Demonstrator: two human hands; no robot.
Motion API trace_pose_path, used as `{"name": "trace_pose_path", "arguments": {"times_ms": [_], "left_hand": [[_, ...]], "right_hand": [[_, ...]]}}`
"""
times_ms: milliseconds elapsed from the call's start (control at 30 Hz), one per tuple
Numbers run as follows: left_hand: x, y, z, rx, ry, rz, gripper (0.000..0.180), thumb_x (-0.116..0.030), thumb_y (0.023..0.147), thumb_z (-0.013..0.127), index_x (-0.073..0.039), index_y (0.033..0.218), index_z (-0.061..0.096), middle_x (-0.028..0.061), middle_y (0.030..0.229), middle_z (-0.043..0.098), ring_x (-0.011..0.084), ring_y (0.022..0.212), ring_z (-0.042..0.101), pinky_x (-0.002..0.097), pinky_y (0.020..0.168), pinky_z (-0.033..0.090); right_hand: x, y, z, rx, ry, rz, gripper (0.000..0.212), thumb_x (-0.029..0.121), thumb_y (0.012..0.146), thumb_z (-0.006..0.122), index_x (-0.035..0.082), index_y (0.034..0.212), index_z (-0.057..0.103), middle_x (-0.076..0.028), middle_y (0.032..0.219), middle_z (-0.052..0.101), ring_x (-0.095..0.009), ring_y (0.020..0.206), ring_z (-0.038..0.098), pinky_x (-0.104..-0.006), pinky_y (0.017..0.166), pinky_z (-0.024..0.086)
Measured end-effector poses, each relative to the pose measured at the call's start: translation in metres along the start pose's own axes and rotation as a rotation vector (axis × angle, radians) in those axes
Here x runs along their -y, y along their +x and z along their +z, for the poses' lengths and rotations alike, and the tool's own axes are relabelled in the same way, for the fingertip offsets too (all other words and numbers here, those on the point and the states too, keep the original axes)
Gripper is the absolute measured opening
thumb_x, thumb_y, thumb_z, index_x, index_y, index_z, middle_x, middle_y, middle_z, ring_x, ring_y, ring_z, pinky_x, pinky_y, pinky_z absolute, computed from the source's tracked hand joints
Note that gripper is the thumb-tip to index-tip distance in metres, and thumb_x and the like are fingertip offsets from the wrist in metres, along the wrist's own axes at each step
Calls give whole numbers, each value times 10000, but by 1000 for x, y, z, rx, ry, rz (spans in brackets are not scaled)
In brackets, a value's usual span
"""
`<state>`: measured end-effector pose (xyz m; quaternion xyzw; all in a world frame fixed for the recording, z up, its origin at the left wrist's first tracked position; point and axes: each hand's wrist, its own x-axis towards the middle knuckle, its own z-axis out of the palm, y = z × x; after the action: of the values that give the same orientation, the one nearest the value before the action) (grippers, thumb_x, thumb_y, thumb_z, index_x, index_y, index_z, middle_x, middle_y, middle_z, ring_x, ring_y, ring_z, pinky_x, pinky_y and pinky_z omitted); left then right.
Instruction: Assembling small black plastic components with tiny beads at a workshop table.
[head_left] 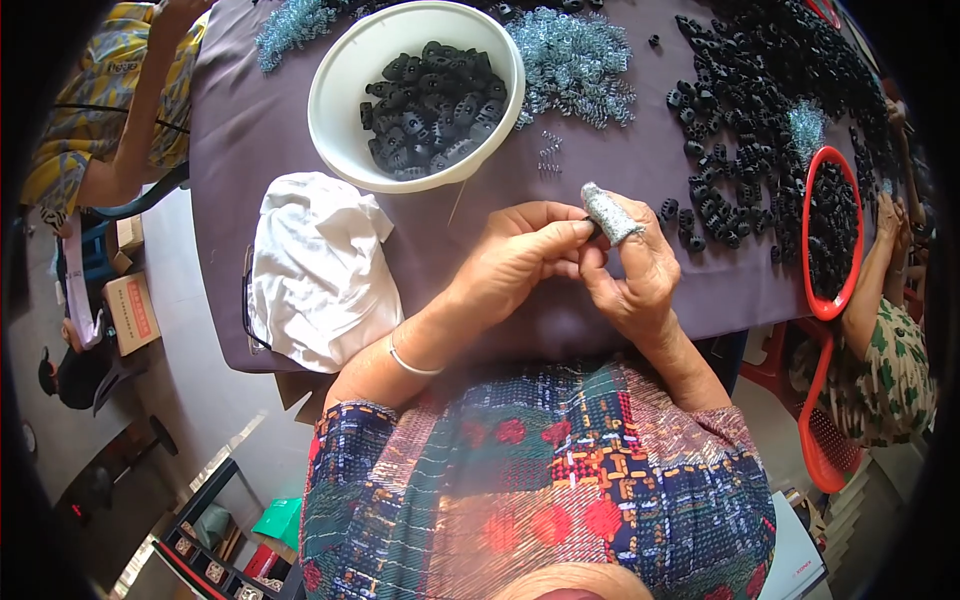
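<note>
My left hand point(510, 255) and my right hand point(640, 275) meet over the near part of the table, fingertips pinched together. Between them shows a bit of a small black plastic piece point(595, 232), mostly hidden by the fingers. A grey cloth finger cover point(611, 214) wraps one finger of my right hand. Several loose metal springs point(549, 152) lie just beyond my hands. Farther back, a white tub point(322, 120) holds many black plastic pieces point(435, 115), with a heap of springs point(575, 70) to its right.
A crumpled white cloth point(325, 270) lies left of my forearm on the purple-covered table point(240, 150). Black pieces point(715, 170) spread across the right side, near a red-rimmed basket point(810, 240). Other people sit left and right; a hand point(888, 220) rests beside the basket.
</note>
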<state>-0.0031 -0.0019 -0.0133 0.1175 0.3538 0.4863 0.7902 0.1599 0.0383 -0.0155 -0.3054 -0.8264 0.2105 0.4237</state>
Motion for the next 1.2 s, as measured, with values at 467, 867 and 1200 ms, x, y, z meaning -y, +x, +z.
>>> {"name": "trace_pose_path", "arguments": {"times_ms": [467, 867, 1200], "left_hand": [[-1, 0, 6, -53, -37, 102, 177, -116, 920, 609, -1, 1053, 633, 114, 1001, 684, 172, 903, 674, 280, 781, 559], [-1, -3, 2, -123, 147, 111, 155, -100, 901, 628, 5, 1011, 658, 71, 909, 676, 135, 805, 654, 275, 751, 533], [-2, -1, 3, -118, 274, 126, 168, -113, 899, 642, 42, 960, 666, 71, 816, 677, 107, 718, 615, 228, 673, 505]], "right_hand": [[-2, 7, -2, 103, -191, 19, 506, 82, 643, 739, -111, 1078, 565, -184, 906, 576, -342, 793, 589, -402, 685, 519], [-5, 10, -6, 132, -99, -6, 313, 55, 650, 711, -77, 904, 585, -163, 804, 581, -319, 654, 561, -389, 566, 489], [-13, 5, -5, 103, -47, -118, 298, 30, 647, 703, -87, 906, 613, -155, 738, 574, -302, 605, 547, -381, 523, 470]]}}
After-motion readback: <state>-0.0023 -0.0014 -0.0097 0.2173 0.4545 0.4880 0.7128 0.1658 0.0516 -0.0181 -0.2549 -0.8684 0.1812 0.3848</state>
